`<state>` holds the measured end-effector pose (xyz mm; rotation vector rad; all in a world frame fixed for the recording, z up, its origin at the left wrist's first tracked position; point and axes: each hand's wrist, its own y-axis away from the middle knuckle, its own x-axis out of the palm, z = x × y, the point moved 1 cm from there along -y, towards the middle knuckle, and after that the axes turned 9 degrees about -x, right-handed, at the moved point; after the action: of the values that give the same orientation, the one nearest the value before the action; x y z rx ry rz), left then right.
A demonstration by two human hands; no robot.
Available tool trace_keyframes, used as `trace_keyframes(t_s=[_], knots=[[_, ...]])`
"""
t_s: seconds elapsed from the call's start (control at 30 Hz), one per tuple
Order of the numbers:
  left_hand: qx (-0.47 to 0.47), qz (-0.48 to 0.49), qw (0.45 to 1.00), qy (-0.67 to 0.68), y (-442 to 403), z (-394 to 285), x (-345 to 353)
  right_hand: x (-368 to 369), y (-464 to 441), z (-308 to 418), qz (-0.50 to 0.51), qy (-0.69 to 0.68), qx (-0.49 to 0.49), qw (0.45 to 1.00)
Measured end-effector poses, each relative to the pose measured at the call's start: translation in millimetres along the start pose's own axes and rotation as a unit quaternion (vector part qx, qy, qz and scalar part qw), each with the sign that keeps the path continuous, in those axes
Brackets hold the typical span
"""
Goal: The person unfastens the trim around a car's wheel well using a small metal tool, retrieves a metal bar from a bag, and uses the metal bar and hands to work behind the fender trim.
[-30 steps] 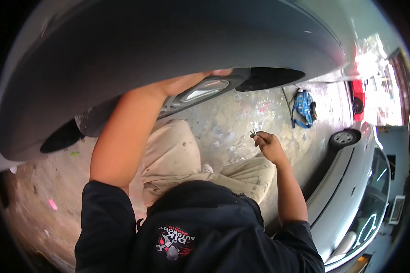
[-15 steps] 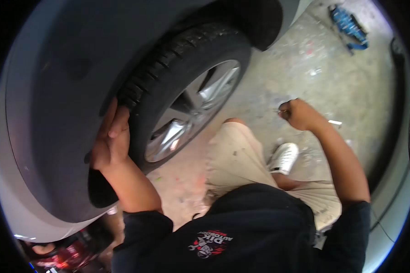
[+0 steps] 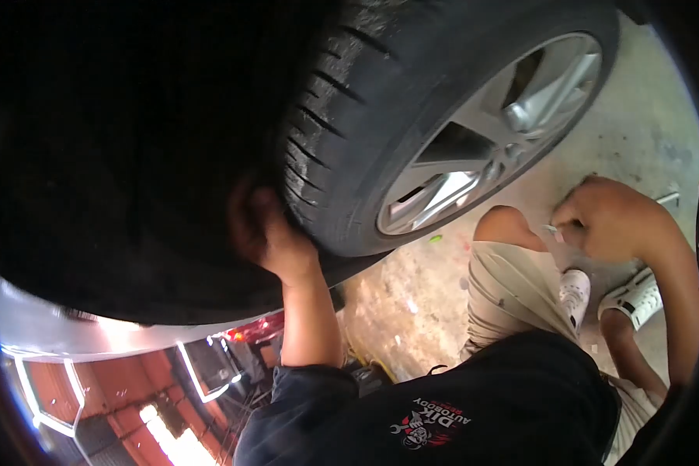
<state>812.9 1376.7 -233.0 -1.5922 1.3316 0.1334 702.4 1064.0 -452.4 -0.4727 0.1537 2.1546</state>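
Observation:
My left hand [image 3: 276,237] reaches up into the dark wheel well [image 3: 132,171], beside the tread of a car tire [image 3: 380,124]. Shadow hides its fingers and anything in them. The wheel's silver spoked rim [image 3: 497,144] faces right. Over my knee and the floor, my right hand [image 3: 602,217] is curled with its fingers closed. A small light-coloured piece [image 3: 551,229] shows at its fingertips, too small to name.
White shoes [image 3: 633,301] stand on the stained concrete floor [image 3: 388,318] beside my bent knees. A silver car body edge [image 3: 62,326] runs along the lower left, with a red light [image 3: 252,330] behind it. A bright green bit [image 3: 436,238] lies near the wheel.
The view has moved in closer to the tire and under the fender. My left hand has gone deeper into the wheel well's shadow. My right hand now appears farther right, near my knee.

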Motion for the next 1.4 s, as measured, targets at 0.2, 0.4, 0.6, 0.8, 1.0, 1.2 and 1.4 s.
trace_keyframes(t_s=[0.2,0.4,0.6,0.8,1.0,1.2,1.4], knots=[[0.033,0.025,0.996,-0.083,-1.4,5.2,0.3,-6.1,-28.9,18.4,0.062,-0.136,-0.032,0.988],[0.076,0.034,0.921,-0.381,-4.5,-13.3,-10.7,-3.7,-38.0,35.4,-0.028,-0.277,-0.171,0.945],[0.102,0.059,0.943,-0.310,-8.5,-20.1,-6.1,-12.9,-55.4,58.2,-0.036,-0.361,-0.272,0.891],[-0.130,0.031,0.927,-0.350,-6.9,40.0,-67.5,-29.8,-91.1,83.3,-0.071,-0.417,-0.368,0.828],[0.079,0.049,0.806,-0.585,11.5,31.2,-100.3,-27.9,-81.9,112.1,-0.084,-0.472,-0.355,0.802],[-0.184,0.042,0.955,-0.228,-12.1,-15.0,-13.9,-35.9,-81.2,111.7,-0.130,-0.486,-0.412,0.760],[-0.077,0.055,0.932,-0.351,9.0,-2.8,-40.1,-22.9,-64.9,100.5,-0.102,-0.541,-0.402,0.732]])
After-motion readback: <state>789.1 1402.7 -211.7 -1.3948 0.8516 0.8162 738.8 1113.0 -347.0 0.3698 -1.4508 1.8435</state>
